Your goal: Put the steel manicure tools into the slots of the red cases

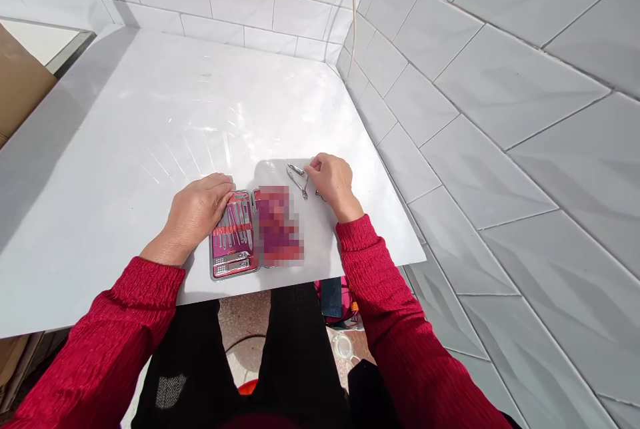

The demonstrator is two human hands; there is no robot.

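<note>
The open case (212, 266) lay near the front edge of the white tabletop (165, 109), its silvery-grey metal rim rounded at the corners and its left half lined in purple. Across that lining ran a red-orange band (231, 230), and behind it stood a row of slim, shiny steel tools (233, 216). Below the row, two silver clippers (231, 261) lay crosswise, one above the other, both with dotted levers. The right half of the case showed only as blocks of purple and red, its contents blurred out. The left hand (203, 206) had its fingers bent against the case's upper left edge; how firmly they gripped could not be made out. Beyond the case's right half lay polished metal nippers (297, 170), their arms spread in a V. The right hand's (327, 176) fingers were drawn together just beside them, but whether they grasped anything was unclear.
</note>
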